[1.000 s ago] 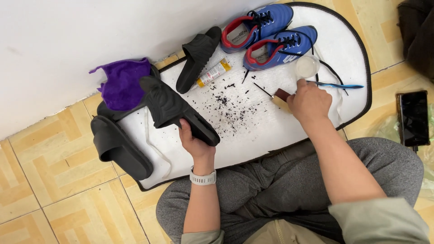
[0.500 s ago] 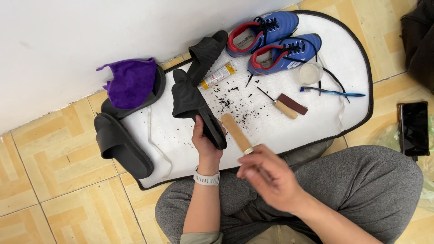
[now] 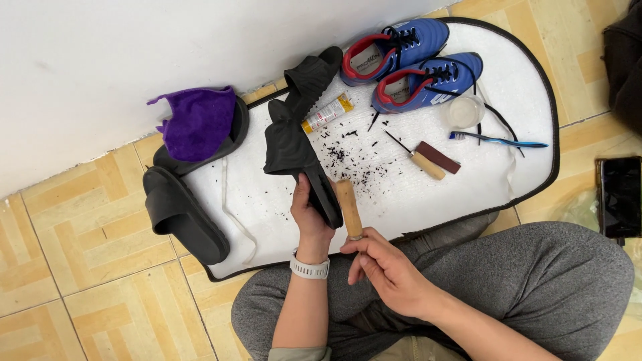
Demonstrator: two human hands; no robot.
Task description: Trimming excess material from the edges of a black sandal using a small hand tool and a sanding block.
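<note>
Tan patterned floor tiles meet a white wall at the far side, and a white mat with a black border (image 3: 535, 194) lies across them, speckled with dark crumbs. At the mat's near edge, above the person's grey-trousered crossed legs, the left hand (image 3: 309, 212) is closed around the near end of a black slide sandal (image 3: 293, 155), which angles away toward the wall. Just right of it, the right hand (image 3: 388, 267) grips the lower end of a wooden-handled tool (image 3: 348, 208), upright beside the sandal's edge. Far right on the mat sit two blue sneakers (image 3: 414, 60), a small clear cup (image 3: 465, 110) and a blue toothbrush (image 3: 498, 140). To the left, a purple cloth (image 3: 195, 120) lies on another black sandal.
</note>
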